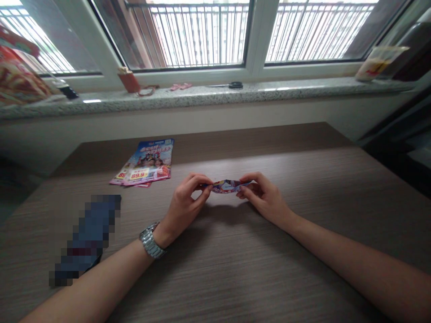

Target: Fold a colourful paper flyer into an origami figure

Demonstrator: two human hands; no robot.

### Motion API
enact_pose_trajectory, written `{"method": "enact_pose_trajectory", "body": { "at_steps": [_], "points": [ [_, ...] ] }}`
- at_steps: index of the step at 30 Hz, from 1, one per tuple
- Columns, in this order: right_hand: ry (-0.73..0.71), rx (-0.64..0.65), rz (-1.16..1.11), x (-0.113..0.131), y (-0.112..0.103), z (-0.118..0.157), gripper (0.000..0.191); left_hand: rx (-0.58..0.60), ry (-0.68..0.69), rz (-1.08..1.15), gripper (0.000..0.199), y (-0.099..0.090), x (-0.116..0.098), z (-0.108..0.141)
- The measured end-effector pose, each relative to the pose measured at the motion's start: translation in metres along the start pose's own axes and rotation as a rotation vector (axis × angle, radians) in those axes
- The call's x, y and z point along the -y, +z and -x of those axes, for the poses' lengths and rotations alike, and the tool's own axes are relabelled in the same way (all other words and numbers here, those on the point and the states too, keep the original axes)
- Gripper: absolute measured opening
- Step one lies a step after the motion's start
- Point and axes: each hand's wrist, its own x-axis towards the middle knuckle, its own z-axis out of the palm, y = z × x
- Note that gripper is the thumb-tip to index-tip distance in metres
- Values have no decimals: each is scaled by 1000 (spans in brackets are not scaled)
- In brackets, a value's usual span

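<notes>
Between my two hands, just above the brown table (pixel 235 278), is a small folded piece of colourful printed paper (pixel 226 186). It looks like a narrow boat shape, with a slim opening along its middle. My left hand (pixel 192 194) pinches its left end between thumb and fingers; a metal watch (pixel 152 241) is on that wrist. The right end is pinched by my right hand (pixel 261 194), whose lower fingers curl underneath. Both fingertip grips cover the ends of the paper. Several printed flyers (pixel 148 162) lie fanned out on the table, beyond my left hand.
A pixelated dark blue object (pixel 90 233) lies left of my left forearm. Along the stone windowsill (pixel 202 99) are scissors (pixel 235 85), pink pieces (pixel 181 86), a reddish-orange item (pixel 129 80), a plastic cup (pixel 379 63) and a red food package (pixel 20 74).
</notes>
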Motion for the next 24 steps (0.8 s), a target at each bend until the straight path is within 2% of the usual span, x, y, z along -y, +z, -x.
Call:
{"method": "enact_pose_trajectory", "body": {
  "at_steps": [7,14,20,24],
  "points": [
    [-52,38,97,2,-2,-2,25,-30,2,-13,7,-2,4,-2],
    [-228,42,377,4,-11,-6,11,-12,0,0,8,-2,5,-1],
    [-264,-20,482,4,-18,-11,8,-52,-61,-62,27,-2,11,0],
    [-227,-109,524,-2,-26,-16,7,2,-109,-149,22,-3,14,0]
  ]
}}
